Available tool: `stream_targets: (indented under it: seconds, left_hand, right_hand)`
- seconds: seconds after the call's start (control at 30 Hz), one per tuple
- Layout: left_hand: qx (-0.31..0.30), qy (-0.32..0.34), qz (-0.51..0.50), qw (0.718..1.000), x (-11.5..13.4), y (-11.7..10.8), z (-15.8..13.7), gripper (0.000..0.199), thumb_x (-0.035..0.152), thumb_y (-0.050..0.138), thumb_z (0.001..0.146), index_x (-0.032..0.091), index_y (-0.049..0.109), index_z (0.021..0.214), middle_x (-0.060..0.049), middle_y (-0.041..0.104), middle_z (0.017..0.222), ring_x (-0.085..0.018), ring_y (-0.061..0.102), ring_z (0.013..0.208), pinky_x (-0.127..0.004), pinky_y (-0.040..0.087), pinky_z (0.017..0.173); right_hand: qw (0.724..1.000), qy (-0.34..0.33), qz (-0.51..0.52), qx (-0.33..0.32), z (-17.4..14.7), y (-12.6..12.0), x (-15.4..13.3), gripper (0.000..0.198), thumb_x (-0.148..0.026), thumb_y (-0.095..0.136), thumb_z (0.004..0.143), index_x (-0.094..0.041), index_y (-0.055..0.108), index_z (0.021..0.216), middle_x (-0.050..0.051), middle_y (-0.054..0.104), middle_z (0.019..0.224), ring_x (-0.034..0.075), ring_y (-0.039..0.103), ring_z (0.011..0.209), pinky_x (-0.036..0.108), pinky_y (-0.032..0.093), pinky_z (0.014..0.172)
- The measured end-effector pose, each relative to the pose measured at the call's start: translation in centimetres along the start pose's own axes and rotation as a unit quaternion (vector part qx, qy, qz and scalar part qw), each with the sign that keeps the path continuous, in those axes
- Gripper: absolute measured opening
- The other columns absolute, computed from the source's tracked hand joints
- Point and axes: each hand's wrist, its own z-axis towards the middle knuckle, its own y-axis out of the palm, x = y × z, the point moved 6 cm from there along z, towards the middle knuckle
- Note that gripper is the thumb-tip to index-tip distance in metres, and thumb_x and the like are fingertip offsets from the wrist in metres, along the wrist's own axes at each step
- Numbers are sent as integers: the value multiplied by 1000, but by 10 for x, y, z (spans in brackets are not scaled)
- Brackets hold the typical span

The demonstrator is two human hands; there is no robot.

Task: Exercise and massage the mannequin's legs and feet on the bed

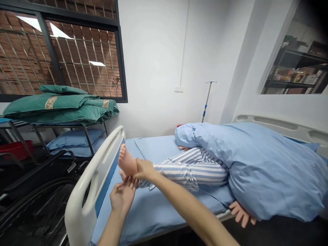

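Observation:
On the bed lies a figure, apparently a manikin, in blue-and-white striped trousers (205, 174). Its bare foot (127, 162) is lifted off the sheet, toes up, near the footboard. My right hand (145, 169) is wrapped round the ankle from above. Palm up, my left hand (124, 196) cups the heel from below with its fingers against it. Part of the other foot (122, 175) shows behind, mostly hidden. A blue quilt (276, 167) covers the upper body, and one of the figure's hands (242, 213) sticks out beneath it at the near bed edge.
A white footboard (79, 205) stands left of the foot, with a black wheelchair (43, 194) beyond it. Folded green quilts (66, 106) lie on a metal rack under the barred window. An IV pole (206, 102) rises behind the bed; the headboard (282, 124) is at right.

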Motion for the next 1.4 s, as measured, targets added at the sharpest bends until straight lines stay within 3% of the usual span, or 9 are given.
stream_targets:
  seconds: [0.2, 0.37, 0.53, 0.77, 0.87, 0.97, 1.17, 1.27, 1.4]
  left_hand:
    - [154, -60, -60, 984, -28, -137, 20, 13, 15, 42, 64, 16, 54, 59, -5, 61, 72, -17, 59, 74, -36, 50, 71]
    - [219, -86, -74, 969, -56, -204, 24, 15, 18, 41, 65, 20, 53, 56, -3, 59, 61, -17, 60, 62, -32, 51, 58]
    - [227, -71, -60, 969, -61, -216, 25, 15, 15, 44, 62, 21, 54, 52, -2, 61, 61, -18, 61, 63, -32, 51, 60]
    - [206, -82, -32, 975, -50, -194, 14, 17, 12, 43, 63, 17, 56, 53, -5, 62, 62, -16, 60, 67, -32, 51, 65]
    - [176, -71, -23, 981, -39, -161, 6, 18, 12, 43, 63, 15, 58, 55, -7, 63, 66, -17, 61, 71, -34, 52, 70]
    - [114, -29, -9, 993, -22, -102, -2, 19, 15, 44, 62, 15, 63, 65, -8, 65, 75, -20, 61, 81, -39, 50, 79]
    - [-119, 38, 57, 991, -9, 76, -34, 40, 20, 48, 60, 12, 60, 97, -12, 62, 100, -25, 49, 109, -41, 39, 97]
    - [-258, 41, 99, 960, -24, 172, -57, 53, 15, 46, 53, 12, 56, 105, -13, 59, 105, -27, 45, 114, -43, 35, 100]
    - [-389, 28, 143, 910, -55, 273, -81, 57, 12, 43, 51, 14, 53, 108, -11, 56, 111, -27, 40, 119, -44, 33, 101]
  right_hand:
    - [998, -9, -48, -51, -13, 133, -3, 56, -37, 66, 50, -15, 47, 98, 13, 61, 94, 29, 58, 84, 38, 42, 70]
    - [993, 2, -77, -90, -31, 202, 6, 55, -29, 65, 47, -14, 49, 98, 13, 60, 90, 28, 57, 81, 41, 42, 72]
    - [993, -10, -79, -84, -35, 209, 6, 52, -28, 64, 48, -14, 49, 96, 12, 60, 89, 27, 57, 80, 40, 42, 72]
    - [992, -17, -68, -101, -34, 189, 1, 59, -33, 67, 47, -13, 50, 99, 13, 61, 92, 28, 57, 82, 40, 43, 72]
    - [995, -17, -32, -88, -33, 145, -5, 60, -37, 68, 48, -13, 50, 100, 14, 61, 95, 30, 58, 85, 40, 43, 71]
    - [998, -10, 27, -56, -27, 73, -10, 49, -36, 69, 51, -18, 52, 94, 11, 63, 92, 29, 58, 85, 37, 44, 68]
    - [993, -28, 112, 29, -22, -94, 16, 56, -52, 65, 56, -21, 52, 100, 2, 64, 86, 23, 59, 80, 30, 45, 62]
    - [961, -100, 242, 86, -33, -180, 39, 53, -41, 68, 57, -17, 56, 102, 0, 64, 90, 19, 58, 85, 26, 45, 69]
    - [927, -51, 342, 146, -61, -267, 82, 46, -33, 71, 56, -7, 60, 92, 6, 65, 83, 18, 59, 77, 25, 48, 65]
